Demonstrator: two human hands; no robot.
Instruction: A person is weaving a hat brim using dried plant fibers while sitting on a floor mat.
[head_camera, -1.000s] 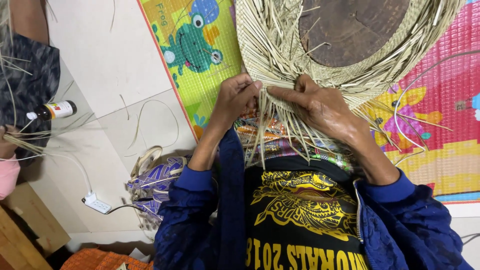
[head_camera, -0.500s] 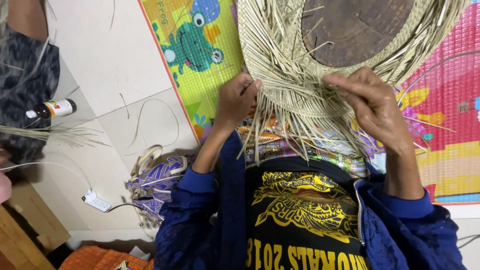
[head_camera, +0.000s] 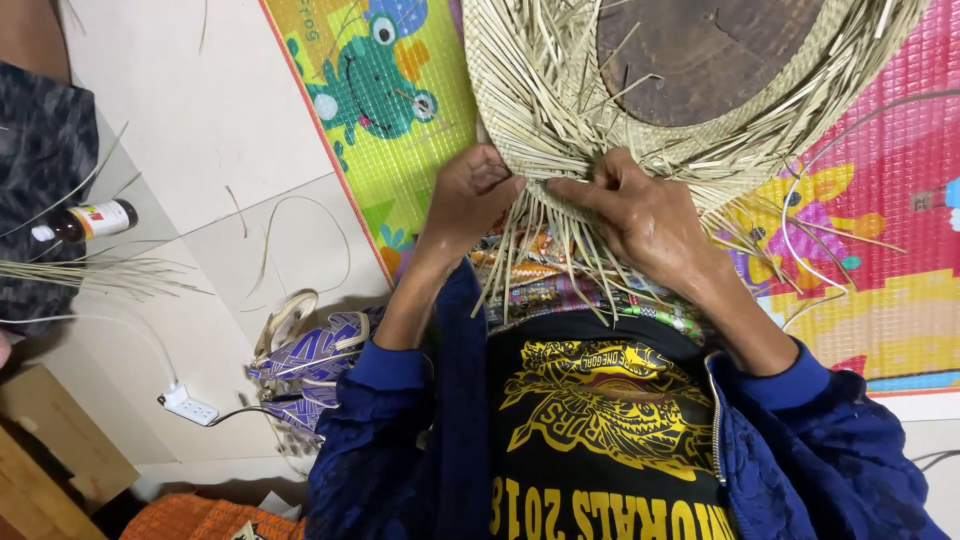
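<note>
Half a second before, the right hand had been out toward the right side of the woven straw mat, over its loose ends; it had since come back toward the middle, so that its fingertips nearly met those of the left hand at the mat's near edge. The left hand had hardly shifted. It was curled with thumb and fingers pinched on the woven edge, closed on a few strands there. The right hand lay flatter, fingers stretched leftward and pressing down on the straw, thumb tucked under the edge; it gripped the same rim just beside the left. From between and below both hands a fringe of loose straw ends hung down toward the person's lap. The mat itself was round, worked around a dark brown disc at its centre, and it rested above the lap, partly covering a colourful play mat with a frog picture on the floor. Both forearms wore blue sleeves pushed up from the wrists. To the left, on the pale floor, a small brown bottle with a white cap lay on its side near a bundle of straw strands. Lower down were a white power strip and a purple patterned bag, well apart from the hands.
</note>
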